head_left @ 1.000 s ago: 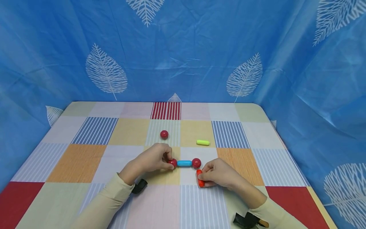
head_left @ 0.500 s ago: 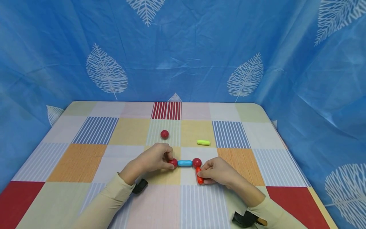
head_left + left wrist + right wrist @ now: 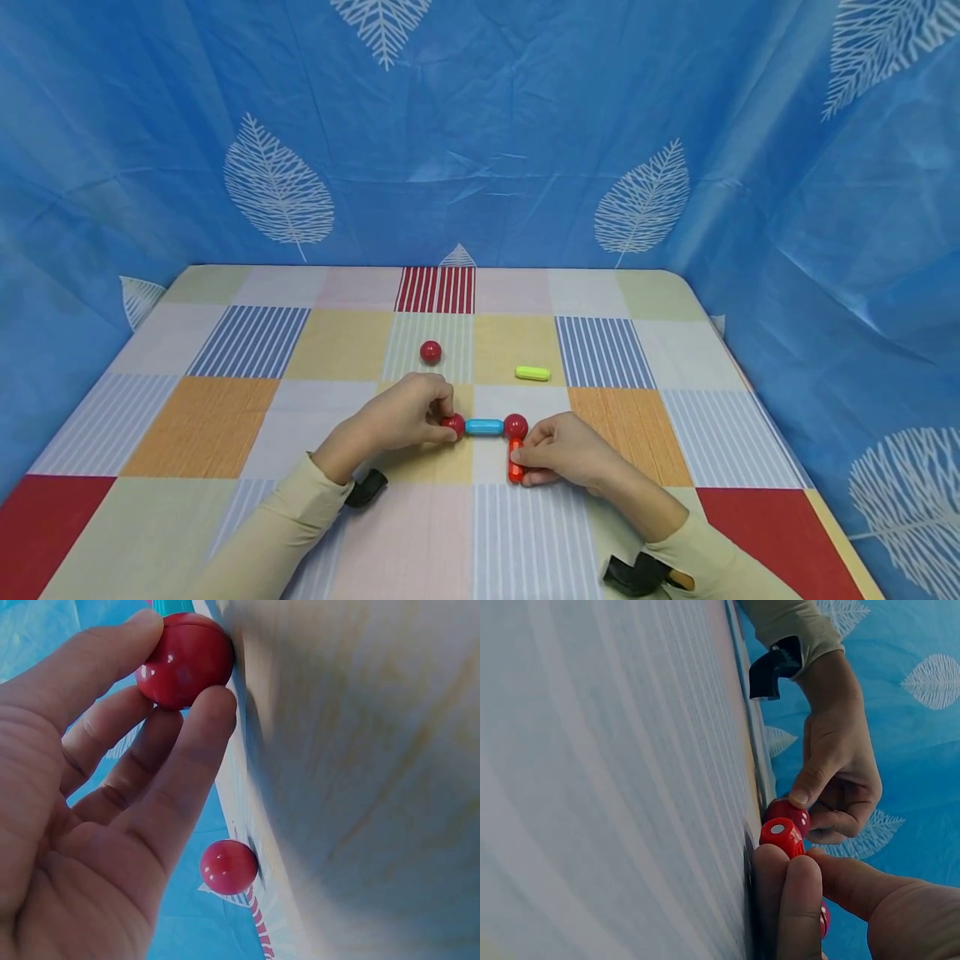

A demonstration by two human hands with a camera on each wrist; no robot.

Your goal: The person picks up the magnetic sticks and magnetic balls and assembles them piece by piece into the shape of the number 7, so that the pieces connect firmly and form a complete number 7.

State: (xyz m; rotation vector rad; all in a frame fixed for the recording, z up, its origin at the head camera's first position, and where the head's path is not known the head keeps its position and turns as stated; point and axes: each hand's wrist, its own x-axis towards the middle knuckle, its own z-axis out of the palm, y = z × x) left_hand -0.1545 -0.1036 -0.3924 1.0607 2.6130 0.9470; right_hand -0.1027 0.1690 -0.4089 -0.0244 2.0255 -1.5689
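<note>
My left hand (image 3: pixel 408 410) pinches a glossy red ball (image 3: pixel 187 661) between thumb and fingertips. A blue ridged rod (image 3: pixel 484 427) runs from that ball to a second red ball (image 3: pixel 515 427) on its right, making a straight row on the cloth. My right hand (image 3: pixel 567 454) grips a red-orange rod (image 3: pixel 515 462) between thumb and fingers. Its far end is right at the right-hand ball, and the rod points toward me, square to the blue one. In the right wrist view the red-orange rod (image 3: pixel 782 834) shows a round silvery spot on its near end.
Behind the left hand lies a loose red ball (image 3: pixel 431 352). A yellow-green rod (image 3: pixel 532 373) lies farther back on the right. The table has a patchwork cloth (image 3: pixel 405 533), and a blue curtain (image 3: pixel 465 125) with white leaves hangs behind it.
My right hand has brought the red-orange rod left and slightly away from me, up to the right-hand red ball, and straightened it. The left hand has stayed on its ball.
</note>
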